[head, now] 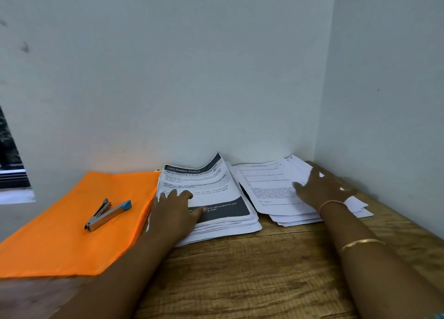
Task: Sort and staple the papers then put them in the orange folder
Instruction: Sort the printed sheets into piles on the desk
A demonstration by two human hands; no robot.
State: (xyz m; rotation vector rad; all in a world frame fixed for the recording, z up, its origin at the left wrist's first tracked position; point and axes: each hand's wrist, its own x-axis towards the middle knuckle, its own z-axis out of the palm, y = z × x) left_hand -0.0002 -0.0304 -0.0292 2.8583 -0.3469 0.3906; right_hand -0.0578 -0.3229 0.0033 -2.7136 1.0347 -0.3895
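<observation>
On the left of the bench (264,270), the orange folder (60,234) lay flat and closed with the stapler (108,214) resting on top, untouched. Just beside the folder's right edge sat a thick stack of printed papers (216,188). The left hand (173,213) lay on its near left corner, the grip loose and flat, fingers pressing the top sheet and pinching nothing. Further right, a looser pile of sheets (269,186) fanned out by the wall corner. The right hand (322,191) rested there with fingers spread, slightly blurred. The step looked like sorting. The next move probably called for lifting one top sheet without dragging those beneath.
</observation>
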